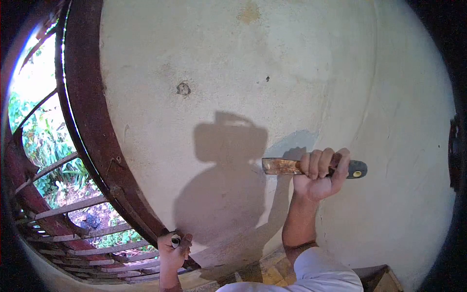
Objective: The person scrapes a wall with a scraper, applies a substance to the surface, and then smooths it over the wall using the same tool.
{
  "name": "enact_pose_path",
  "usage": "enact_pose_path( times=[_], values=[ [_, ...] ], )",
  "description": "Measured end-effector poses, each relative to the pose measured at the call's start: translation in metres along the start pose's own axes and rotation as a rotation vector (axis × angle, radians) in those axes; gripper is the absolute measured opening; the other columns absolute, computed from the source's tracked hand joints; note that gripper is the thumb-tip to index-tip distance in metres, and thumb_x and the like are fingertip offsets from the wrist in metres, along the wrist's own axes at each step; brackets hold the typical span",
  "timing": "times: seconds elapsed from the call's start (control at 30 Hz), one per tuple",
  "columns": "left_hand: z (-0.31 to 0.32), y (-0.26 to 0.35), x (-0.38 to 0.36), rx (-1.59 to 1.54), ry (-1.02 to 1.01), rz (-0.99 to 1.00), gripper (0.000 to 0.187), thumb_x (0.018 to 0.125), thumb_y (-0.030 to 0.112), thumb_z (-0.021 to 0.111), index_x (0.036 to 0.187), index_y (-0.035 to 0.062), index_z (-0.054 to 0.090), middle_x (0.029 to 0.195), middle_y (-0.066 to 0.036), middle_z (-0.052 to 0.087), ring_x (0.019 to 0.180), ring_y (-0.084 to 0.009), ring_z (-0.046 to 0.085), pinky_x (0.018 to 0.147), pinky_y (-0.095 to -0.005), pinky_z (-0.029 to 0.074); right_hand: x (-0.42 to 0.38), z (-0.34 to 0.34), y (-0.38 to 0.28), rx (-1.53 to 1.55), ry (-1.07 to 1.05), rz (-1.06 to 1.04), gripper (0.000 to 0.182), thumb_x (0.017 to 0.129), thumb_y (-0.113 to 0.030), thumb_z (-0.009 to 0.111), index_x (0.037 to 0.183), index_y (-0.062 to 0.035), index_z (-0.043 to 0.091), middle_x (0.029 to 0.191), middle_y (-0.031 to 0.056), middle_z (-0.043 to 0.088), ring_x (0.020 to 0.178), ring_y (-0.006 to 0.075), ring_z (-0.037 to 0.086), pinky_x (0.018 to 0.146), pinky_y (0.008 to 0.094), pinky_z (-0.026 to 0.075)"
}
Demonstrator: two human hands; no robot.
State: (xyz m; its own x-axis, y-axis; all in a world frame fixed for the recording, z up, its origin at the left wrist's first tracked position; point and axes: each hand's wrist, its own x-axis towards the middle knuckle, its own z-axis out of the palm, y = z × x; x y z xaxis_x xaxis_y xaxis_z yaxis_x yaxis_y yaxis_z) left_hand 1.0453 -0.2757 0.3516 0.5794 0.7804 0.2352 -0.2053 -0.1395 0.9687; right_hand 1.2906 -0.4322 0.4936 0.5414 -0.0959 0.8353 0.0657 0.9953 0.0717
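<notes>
My right hand [321,170] is closed round the dark handle of a scraper [282,166], raised in front of the pale wall [311,73]. The scraper's rusty, stained blade points left, and a hole with a yellow rim shows at the handle's end. Lower down on the left, my left hand [174,247] is curled beside the foot of the dark window frame. It grips a small tube-like object [175,240], of which only a round, pale end shows; the rest is hidden in the fingers.
A dark red window frame [90,97] with metal bars [73,208] curves down the left side, plants beyond it. The wall has a chipped spot [183,88] and a brown stain [249,12]. A brown box-like object [377,278] stands at the bottom right.
</notes>
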Motion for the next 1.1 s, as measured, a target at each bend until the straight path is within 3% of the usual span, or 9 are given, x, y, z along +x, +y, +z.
enact_pose_path(
  times=[0.17,0.33,0.4,0.57,0.63,0.67,0.73,0.83,1.1],
  values=[
    [-0.002,-0.002,-0.001,0.033,0.014,-0.018,0.023,0.077,0.004,0.062,0.056,0.0014,0.053,0.044,-0.002,0.047,0.035,-0.0065,0.041,0.033,-0.0213,0.03,0.009,-0.007,-0.006,0.03,0.067,-0.08,0.023,0.094,-0.028,0.037,0.079,-0.0123,0.043,0.048,-0.0032,0.028,0.038,0.0075,0.025,0.037,0.0238,0.023],
    [-0.001,0.001,0.001,0.053,-0.012,0.011,0.026,0.077,0.006,0.062,0.053,0.0026,0.052,0.043,-0.001,0.046,0.034,-0.0065,0.041,0.033,-0.0214,0.029,0.003,0.005,-0.004,-0.049,-0.067,-0.008,0.024,0.093,-0.027,0.037,0.073,-0.013,0.04,0.047,-0.0026,0.027,0.037,0.0074,0.024,0.036,0.0237,0.022],
    [-0.002,-0.001,0.001,0.044,-0.015,0.013,0.026,0.077,0.005,0.061,0.053,0.0027,0.052,0.043,-0.001,0.046,0.034,-0.0063,0.041,0.033,-0.0214,0.029,0.009,0.001,-0.014,0.08,0.068,-0.101,0.023,0.093,-0.026,0.037,0.074,-0.0139,0.038,0.047,-0.0025,0.027,0.037,0.0074,0.024,0.036,0.0235,0.022],
    [0.0,0.0,0.001,0.034,0.023,-0.034,0.026,0.077,0.004,0.06,0.053,0.003,0.051,0.043,-0.001,0.046,0.034,-0.006,0.041,0.033,-0.0212,0.029,0.007,0.001,0.001,-0.043,0.005,-0.024,0.024,0.093,-0.027,0.038,0.073,-0.0145,0.038,0.048,-0.0032,0.026,0.037,0.0068,0.023,0.036,0.0225,0.021],
    [-0.001,-0.001,0.001,0.008,0.013,-0.039,0.026,0.077,0.004,0.061,0.053,0.0029,0.051,0.043,0.0,0.046,0.034,-0.0058,0.041,0.033,-0.021,0.029,0.008,-0.001,-0.005,-0.005,-0.031,-0.045,0.025,0.093,-0.026,0.04,0.081,-0.0083,0.054,0.048,-0.0024,0.026,0.038,0.0068,0.023,0.035,0.0211,0.02],
    [-0.001,0.0,0.001,0.008,0.012,-0.038,0.026,0.077,0.004,0.061,0.053,0.0029,0.051,0.043,0.0,0.046,0.034,-0.0058,0.041,0.033,-0.021,0.029,0.009,-0.004,-0.009,-0.006,-0.032,-0.047,0.025,0.093,-0.026,0.04,0.081,-0.0083,0.054,0.048,-0.0024,0.026,0.038,0.0068,0.023,0.035,0.0211,0.02],
    [-0.002,0.001,0.0,0.04,0.014,-0.032,0.026,0.077,0.003,0.061,0.053,0.0026,0.051,0.043,0.0,0.046,0.034,-0.0058,0.041,0.033,-0.0208,0.029,0.01,-0.009,-0.016,0.065,0.046,-0.122,0.022,0.093,-0.027,0.037,0.076,-0.0141,0.041,0.047,-0.0027,0.027,0.037,0.0072,0.023,0.036,0.0226,0.021],
    [-0.002,-0.002,0.0,0.011,0.009,-0.001,0.026,0.077,0.002,0.061,0.053,0.0024,0.051,0.043,-0.001,0.046,0.034,-0.0058,0.041,0.033,-0.0208,0.029,0.0,-0.004,0.005,-0.036,0.033,0.011,0.023,0.094,-0.027,0.036,0.078,-0.0125,0.045,0.048,-0.0027,0.028,0.038,0.0074,0.024,0.036,0.023,0.021],
    [-0.003,-0.001,0.001,0.017,0.002,-0.015,0.023,0.078,0.002,0.059,0.056,0.0019,0.052,0.043,-0.001,0.045,0.034,-0.0063,0.041,0.034,-0.0213,0.029,-0.001,-0.008,-0.006,0.045,0.06,-0.114,0.025,0.094,-0.028,0.035,0.077,-0.0114,0.044,0.048,-0.0026,0.028,0.037,0.0078,0.024,0.036,0.0236,0.023]
  ],
)
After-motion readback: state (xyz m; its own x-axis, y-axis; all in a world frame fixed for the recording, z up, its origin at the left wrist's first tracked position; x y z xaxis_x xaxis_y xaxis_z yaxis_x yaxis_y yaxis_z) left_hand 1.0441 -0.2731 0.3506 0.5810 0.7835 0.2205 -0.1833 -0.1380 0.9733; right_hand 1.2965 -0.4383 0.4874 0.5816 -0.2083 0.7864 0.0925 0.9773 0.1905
